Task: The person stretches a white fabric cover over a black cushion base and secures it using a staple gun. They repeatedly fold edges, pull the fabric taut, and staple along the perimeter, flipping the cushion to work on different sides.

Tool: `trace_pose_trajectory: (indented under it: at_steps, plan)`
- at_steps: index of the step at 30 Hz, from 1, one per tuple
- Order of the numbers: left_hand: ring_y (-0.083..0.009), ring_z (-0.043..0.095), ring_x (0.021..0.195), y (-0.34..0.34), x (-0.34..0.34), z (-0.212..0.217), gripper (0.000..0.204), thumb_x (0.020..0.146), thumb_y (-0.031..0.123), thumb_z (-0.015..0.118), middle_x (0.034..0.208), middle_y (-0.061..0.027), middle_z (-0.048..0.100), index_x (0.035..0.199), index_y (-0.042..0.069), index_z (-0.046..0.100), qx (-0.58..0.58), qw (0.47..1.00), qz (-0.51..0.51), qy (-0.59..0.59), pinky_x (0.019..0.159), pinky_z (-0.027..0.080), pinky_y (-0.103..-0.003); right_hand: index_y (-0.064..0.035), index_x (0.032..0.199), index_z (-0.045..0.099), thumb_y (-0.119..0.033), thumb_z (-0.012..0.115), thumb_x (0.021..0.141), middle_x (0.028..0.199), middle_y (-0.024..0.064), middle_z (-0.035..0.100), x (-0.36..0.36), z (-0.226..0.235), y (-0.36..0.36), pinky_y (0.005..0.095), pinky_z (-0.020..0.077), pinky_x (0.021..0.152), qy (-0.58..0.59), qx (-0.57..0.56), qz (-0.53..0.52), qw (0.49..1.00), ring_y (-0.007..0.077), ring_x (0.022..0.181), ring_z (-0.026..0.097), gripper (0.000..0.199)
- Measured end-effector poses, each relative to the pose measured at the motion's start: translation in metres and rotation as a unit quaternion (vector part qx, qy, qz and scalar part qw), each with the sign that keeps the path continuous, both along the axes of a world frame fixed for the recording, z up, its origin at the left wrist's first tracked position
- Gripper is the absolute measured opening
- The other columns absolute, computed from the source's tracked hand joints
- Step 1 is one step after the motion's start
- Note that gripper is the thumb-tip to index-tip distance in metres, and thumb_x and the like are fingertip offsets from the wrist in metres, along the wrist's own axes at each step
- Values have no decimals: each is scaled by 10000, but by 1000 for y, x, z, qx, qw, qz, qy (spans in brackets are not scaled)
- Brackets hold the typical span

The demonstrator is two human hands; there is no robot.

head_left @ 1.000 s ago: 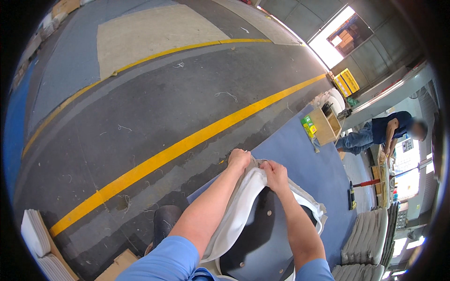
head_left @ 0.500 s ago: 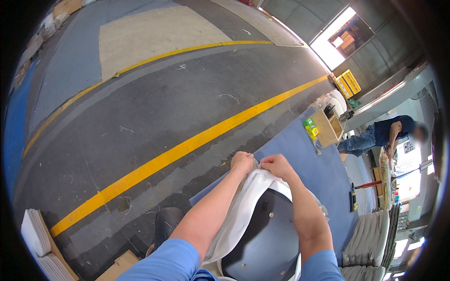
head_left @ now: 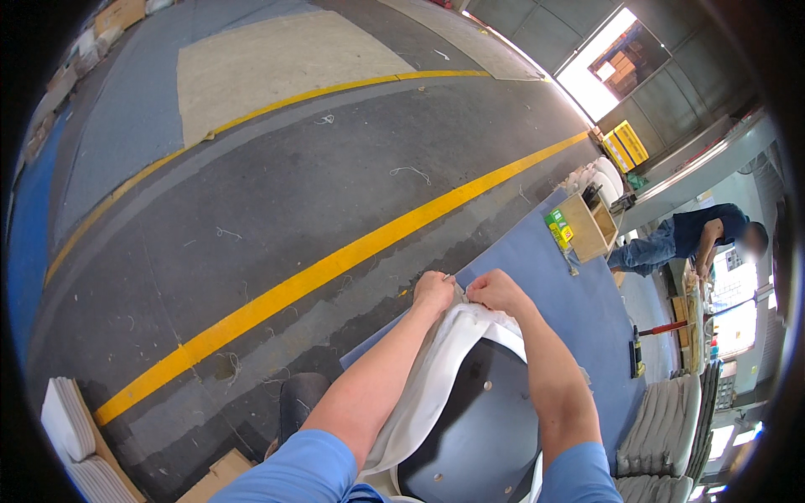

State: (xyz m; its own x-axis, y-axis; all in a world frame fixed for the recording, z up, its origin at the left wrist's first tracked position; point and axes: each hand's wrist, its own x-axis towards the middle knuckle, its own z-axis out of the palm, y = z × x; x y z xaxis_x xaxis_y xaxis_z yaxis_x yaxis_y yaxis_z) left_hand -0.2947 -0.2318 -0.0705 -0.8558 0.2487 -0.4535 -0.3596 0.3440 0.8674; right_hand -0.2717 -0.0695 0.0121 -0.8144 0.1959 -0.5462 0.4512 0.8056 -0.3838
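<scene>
In front of me is a rounded dark grey panel (head_left: 482, 419) with small round studs, wrapped round its rim by a white padded cover (head_left: 436, 381). It looks like a chair seat or backrest. At the panel's far end my left hand (head_left: 434, 292) is closed on the cover's loose greyish edge, with a small light tip showing at the fingers. Just to its right, my right hand (head_left: 497, 292) pinches the same edge between thumb and fingers. Exactly what lies between the fingertips is partly hidden.
The blue table (head_left: 558, 310) bears a wooden box (head_left: 584, 230), a green-yellow pack (head_left: 558, 226) and a black-yellow tool (head_left: 636, 359). Stacked grey-white pads (head_left: 662, 419) stand at right. Another person (head_left: 700, 239) works beyond. White panels (head_left: 74, 419) lie lower left; yellow lines (head_left: 360, 256) cross the floor.
My right hand has shifted very slightly, and its elbow sits a little farther right. My left hand stays on the cover's edge. The view has tilted a touch.
</scene>
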Motion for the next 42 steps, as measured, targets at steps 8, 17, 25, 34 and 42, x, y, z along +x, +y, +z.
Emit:
trace_pose_trajectory:
  at_steps: [8,17,25,34,42]
  plan:
    - [-371,740,984,-8,0,3,310,1022,283,678,1043,-221,778,1028,-5,793,20,1000,15,5,865,544,-465,-77,958,829,-217,786,720,909,170,795,-14,15,-24,418,608,774,-33,98,89,991,309,843,770,280]
    - [-345,727,880,-8,6,-6,291,1005,266,684,956,-212,775,1012,-5,791,46,996,31,73,808,536,-456,-93,1025,766,-155,749,774,1069,174,755,2,11,-33,458,582,944,49,166,162,972,363,1075,727,260]
    - [-338,719,828,-5,13,-7,272,998,259,687,901,-201,764,978,5,783,71,987,62,132,767,525,-456,-102,1128,755,-133,690,824,1235,169,702,9,16,-38,459,556,1022,91,155,179,967,387,1197,679,312]
    - [-369,730,843,-10,13,0,289,1007,305,669,885,-190,760,936,46,773,67,991,39,107,761,541,-470,-66,1007,807,-231,747,782,1030,215,788,-5,11,-33,456,591,923,-1,139,137,981,380,1016,754,285]
    - [-286,668,734,-11,11,-5,267,1005,254,683,844,-185,741,941,7,762,69,990,48,116,712,508,-431,-57,1051,817,-274,790,749,1058,233,786,-5,18,-29,443,593,937,-6,131,106,986,384,1036,756,373]
